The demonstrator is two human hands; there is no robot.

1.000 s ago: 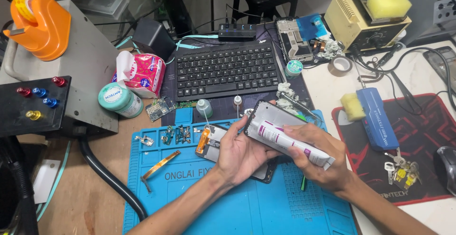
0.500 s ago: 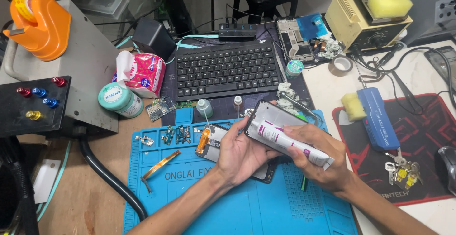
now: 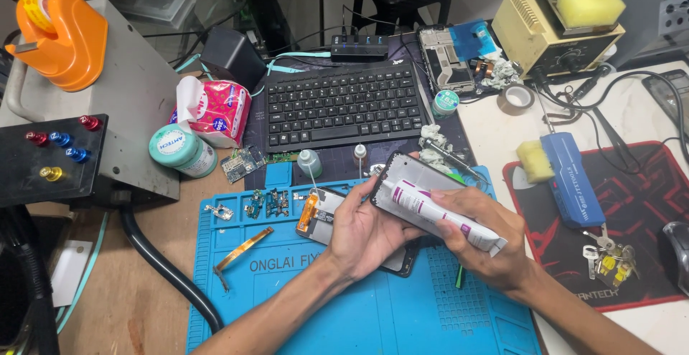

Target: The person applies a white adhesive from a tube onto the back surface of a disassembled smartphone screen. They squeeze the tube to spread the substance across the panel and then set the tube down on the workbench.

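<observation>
At the desk's far left edge an orange dispenser (image 3: pixel 54 35) is being carried on a grey machine box (image 3: pixel 125 111), with a black panel of coloured buttons (image 3: pixel 50 157) below it. Just right of the box, a round teal tub (image 3: pixel 181 150) and a pink-and-white tissue pack (image 3: pixel 215 111) are lying before the black keyboard (image 3: pixel 343 107). On the blue repair mat (image 3: pixel 287 305), near its far edge, small connector parts (image 3: pixel 265 203) and an orange flex strip (image 3: pixel 242 249) are lying.

Over the mat's middle, a phone screen (image 3: pixel 423 175) is being cupped from below by the left hand (image 3: pixel 366 229), fingers curled around its near edge. A white glue tube (image 3: pixel 441 215) with purple marking is being gripped by the right hand (image 3: pixel 488 244), closed firmly round its rear half; its long axis is running from lower right to upper left, the nozzle pointing up-left onto the screen's left edge.

Further right, a blue flat tool (image 3: pixel 570 179) and a yellow sponge (image 3: pixel 535 161) are lying at the edge of a red-and-black mouse pad (image 3: pixel 646 204), with keys (image 3: pixel 606 258) near its front. At the far right corner a cream soldering station (image 3: pixel 556 35) is topped by a yellow sponge block (image 3: pixel 588 3).
</observation>
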